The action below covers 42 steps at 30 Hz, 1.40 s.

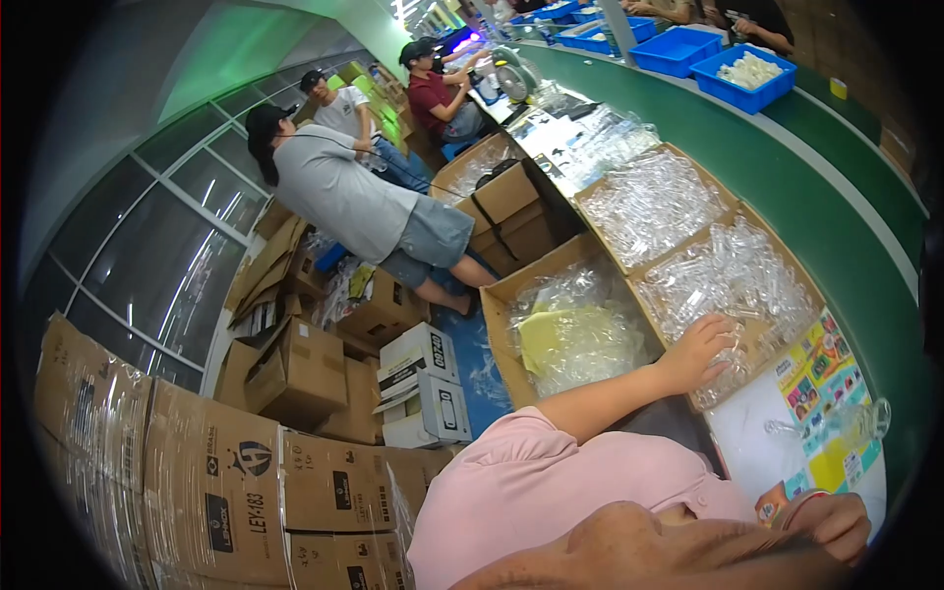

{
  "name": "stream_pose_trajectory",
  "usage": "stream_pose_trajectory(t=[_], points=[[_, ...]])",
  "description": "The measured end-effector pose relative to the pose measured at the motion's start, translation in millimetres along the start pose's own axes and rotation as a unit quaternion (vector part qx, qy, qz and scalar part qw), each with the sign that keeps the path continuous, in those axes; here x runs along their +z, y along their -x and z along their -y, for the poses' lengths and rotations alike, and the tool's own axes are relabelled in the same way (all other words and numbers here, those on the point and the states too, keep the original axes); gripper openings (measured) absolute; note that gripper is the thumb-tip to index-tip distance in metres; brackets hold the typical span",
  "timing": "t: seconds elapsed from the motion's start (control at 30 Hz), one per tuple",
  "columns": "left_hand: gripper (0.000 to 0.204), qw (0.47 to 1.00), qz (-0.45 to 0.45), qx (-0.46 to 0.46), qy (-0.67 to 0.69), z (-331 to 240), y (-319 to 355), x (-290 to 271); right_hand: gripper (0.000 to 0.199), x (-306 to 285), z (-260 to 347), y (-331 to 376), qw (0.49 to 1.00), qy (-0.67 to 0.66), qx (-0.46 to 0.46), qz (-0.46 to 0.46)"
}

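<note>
Fingers of left hand [700, 351] spread loose into clear plastic pieces [733, 275] in cardboard box [757, 339]: light, slick, brittle-looking, best pinched singly by the body; right hand [836, 521] curled, grip unclear.

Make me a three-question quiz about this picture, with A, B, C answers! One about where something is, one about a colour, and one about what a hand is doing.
1. Where is the left hand?
A. on a blue tray
B. in the cardboard box of clear plastic pieces
C. on the floor

2. What colour are the trays far along the green belt?
A. blue
B. red
C. yellow

3. What is the right hand doing?
A. lying flat and open
B. pointing upward
C. curled around a small colourful item

Answers:
1 B, its fingers rest among the clear pieces.
2 A, the trays are bright blue.
3 C, the fingers fold around the item at the lower edge.
</note>
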<state>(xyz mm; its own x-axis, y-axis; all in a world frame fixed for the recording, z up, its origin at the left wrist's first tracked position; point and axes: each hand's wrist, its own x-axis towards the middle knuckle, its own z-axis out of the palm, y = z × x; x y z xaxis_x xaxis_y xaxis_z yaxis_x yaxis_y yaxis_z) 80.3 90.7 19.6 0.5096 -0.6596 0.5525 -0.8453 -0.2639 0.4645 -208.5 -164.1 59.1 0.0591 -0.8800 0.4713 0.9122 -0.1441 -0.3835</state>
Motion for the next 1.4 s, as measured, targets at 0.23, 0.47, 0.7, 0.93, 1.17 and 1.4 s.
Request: stream_pose_trajectory(t=[0.23, 0.47, 0.7, 0.93, 1.17, 1.4], points=[[0.031, 1.000, 0.009, 0.001, 0.010, 32, 11, -2, 0.018, 196, -98, 27, 0.979, -0.095, 0.169, 0.067], [0.030, 0.999, 0.036, -0.026, -0.008, 40, 6, 7, 0.008, 250, -169, 33, 0.923, -0.158, 0.320, 0.146], [0.041, 0.998, 0.055, -0.024, -0.002, 55, 18, 31, 0.005, 285, -219, 47, 0.827, -0.260, 0.434, 0.246], [0.040, 0.991, -0.009, 0.055, -0.124, 61, 25, 43, 0.010, 289, -329, 120, 0.703, 0.034, 0.484, 0.520], [0.042, 0.984, -0.031, 0.077, -0.160, 98, 15, 36, 0.009, 233, -372, 160, 0.595, 0.059, 0.572, 0.562], [0.041, 0.980, -0.025, 0.096, -0.172, 110, 11, 35, 0.011, 221, -367, 146, 0.577, 0.097, 0.526, 0.618]])
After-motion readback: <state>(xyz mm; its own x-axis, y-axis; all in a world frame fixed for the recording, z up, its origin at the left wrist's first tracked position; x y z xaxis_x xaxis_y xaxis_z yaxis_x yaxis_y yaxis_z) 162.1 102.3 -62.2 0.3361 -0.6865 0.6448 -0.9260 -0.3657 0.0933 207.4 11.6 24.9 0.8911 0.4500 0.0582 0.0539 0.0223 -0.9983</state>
